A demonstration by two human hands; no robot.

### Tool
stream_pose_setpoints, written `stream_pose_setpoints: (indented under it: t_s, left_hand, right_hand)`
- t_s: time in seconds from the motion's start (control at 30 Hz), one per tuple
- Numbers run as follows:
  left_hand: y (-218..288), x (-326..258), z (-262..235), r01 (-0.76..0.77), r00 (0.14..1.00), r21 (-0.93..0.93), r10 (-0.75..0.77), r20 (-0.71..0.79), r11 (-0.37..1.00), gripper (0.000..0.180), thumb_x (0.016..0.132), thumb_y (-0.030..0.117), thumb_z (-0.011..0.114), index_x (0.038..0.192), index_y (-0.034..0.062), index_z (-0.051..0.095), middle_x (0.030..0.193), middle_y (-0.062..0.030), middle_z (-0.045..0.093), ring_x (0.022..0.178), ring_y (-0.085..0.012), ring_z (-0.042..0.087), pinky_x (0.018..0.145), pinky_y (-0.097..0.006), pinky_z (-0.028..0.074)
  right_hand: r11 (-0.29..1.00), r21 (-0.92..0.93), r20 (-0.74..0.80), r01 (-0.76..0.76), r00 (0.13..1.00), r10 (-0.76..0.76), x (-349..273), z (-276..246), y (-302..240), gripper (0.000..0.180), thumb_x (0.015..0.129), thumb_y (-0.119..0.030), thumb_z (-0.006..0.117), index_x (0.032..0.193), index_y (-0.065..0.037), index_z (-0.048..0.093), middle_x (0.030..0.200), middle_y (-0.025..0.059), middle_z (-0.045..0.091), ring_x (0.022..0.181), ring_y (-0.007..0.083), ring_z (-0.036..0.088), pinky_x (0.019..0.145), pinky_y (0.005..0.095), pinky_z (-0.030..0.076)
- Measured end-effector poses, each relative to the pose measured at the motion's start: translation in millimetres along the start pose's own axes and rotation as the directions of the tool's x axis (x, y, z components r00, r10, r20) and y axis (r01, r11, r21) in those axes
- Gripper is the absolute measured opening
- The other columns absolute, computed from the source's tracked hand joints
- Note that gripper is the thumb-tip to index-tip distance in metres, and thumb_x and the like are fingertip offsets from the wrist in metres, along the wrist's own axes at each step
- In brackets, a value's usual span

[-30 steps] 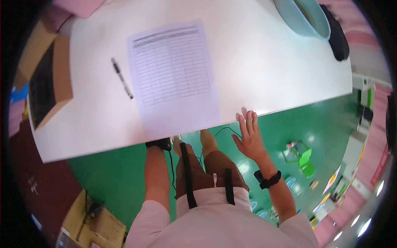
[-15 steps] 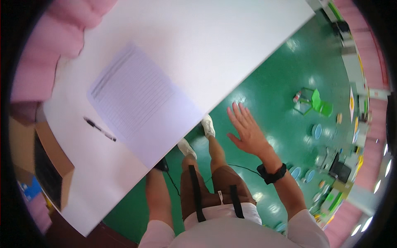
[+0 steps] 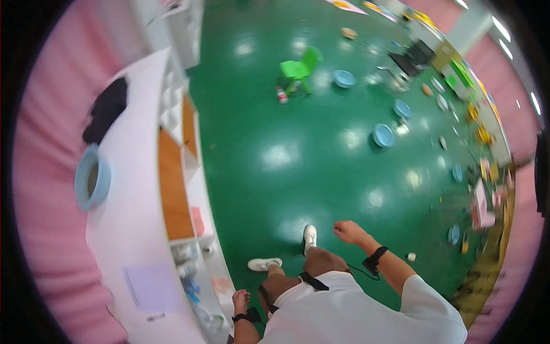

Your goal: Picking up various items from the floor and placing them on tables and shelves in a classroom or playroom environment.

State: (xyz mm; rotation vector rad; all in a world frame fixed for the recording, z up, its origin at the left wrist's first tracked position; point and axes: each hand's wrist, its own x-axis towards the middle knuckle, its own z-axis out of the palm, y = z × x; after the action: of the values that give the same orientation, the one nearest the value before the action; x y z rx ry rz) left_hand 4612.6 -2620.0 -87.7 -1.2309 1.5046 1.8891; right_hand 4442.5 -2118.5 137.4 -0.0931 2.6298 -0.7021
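My right hand (image 3: 350, 232) is out in front of my body over the green floor, its fingers curled into a loose fist with nothing visible in them. Low beside the white shelf unit, my left hand (image 3: 241, 299) is also curled closed, and no object shows in it. Both wrists wear black bands. On the white top to my left lie a lined sheet of paper (image 3: 150, 286) and a pen (image 3: 156, 317), apart from either hand.
A blue basin (image 3: 92, 179) and a dark cloth (image 3: 107, 109) rest on the white counter (image 3: 129, 226). Ahead on the floor stand a green chair (image 3: 300, 67), a red-and-white can (image 3: 281, 95) and several blue basins (image 3: 383, 135). Scattered items line the right side.
My view has swung right, so the paper and pen now sit at the lower left. My right hand has gone from spread to curled. My left hand has come into sight.
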Motion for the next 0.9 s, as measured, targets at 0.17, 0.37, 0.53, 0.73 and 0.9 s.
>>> stream_pose_setpoints:
  t_s: [0.17,0.37,0.53,0.73,0.9]
  left_hand:
    - [83.7,31.5,92.8,-0.076,0.995,0.509,0.032,0.094,0.857,0.017,0.083,0.013,0.054,0.098,0.0039,0.054,0.068,-0.01,0.062,0.05,-0.0133,0.052,0.042,-0.024,0.04]
    - [170.9,39.0,280.5,-0.336,0.93,0.601,0.156,0.332,0.725,0.011,0.087,0.015,0.052,0.088,0.0042,0.054,0.06,-0.0098,0.061,0.042,-0.0124,0.05,0.038,-0.023,0.037]
    - [189.8,2.0,473.6,-0.539,0.809,0.631,0.137,0.571,0.558,0.014,0.088,0.017,0.053,0.083,0.0052,0.056,0.06,-0.008,0.061,0.044,-0.0119,0.051,0.039,-0.024,0.038]
    - [170.1,-3.7,630.4,-0.6,0.74,0.737,-0.133,0.659,0.313,0.012,0.085,0.017,0.057,0.084,0.0047,0.056,0.064,-0.0069,0.063,0.049,-0.0126,0.055,0.043,-0.026,0.042]
    - [150.6,13.1,735.7,-0.662,0.73,0.749,-0.212,0.65,0.021,0.016,0.083,0.019,0.056,0.082,0.0023,0.059,0.068,-0.0088,0.065,0.055,-0.0163,0.06,0.051,-0.03,0.048]
  right_hand:
    - [0.913,0.157,-0.136,-0.377,0.907,0.399,-105.6,4.0,128.2,0.023,0.082,-0.024,0.05,0.088,-0.005,0.063,0.083,0.0181,0.064,0.079,0.0391,0.06,0.07,0.0478,0.048]
    - [0.772,0.371,-0.185,-0.516,0.774,0.606,-206.1,4.3,230.2,0.024,0.083,-0.024,0.052,0.088,-0.004,0.063,0.084,0.0182,0.065,0.08,0.0367,0.061,0.071,0.0438,0.049]
    - [0.659,0.517,-0.265,-0.546,0.63,0.73,-257.6,-16.3,295.3,0.024,0.082,-0.023,0.054,0.09,-0.002,0.064,0.085,0.0183,0.065,0.081,0.0345,0.062,0.072,0.0417,0.049]
    - [0.506,0.728,-0.287,-0.463,0.465,0.838,-278.6,-69.0,345.5,0.021,0.083,-0.02,0.055,0.091,-0.002,0.064,0.085,0.0162,0.066,0.08,0.0295,0.063,0.072,0.038,0.049]
    - [0.424,0.783,-0.232,-0.456,0.417,0.879,-275.1,-88.8,404.7,0.022,0.084,-0.02,0.056,0.092,-0.002,0.063,0.084,0.0152,0.066,0.079,0.0252,0.063,0.071,0.0356,0.049]
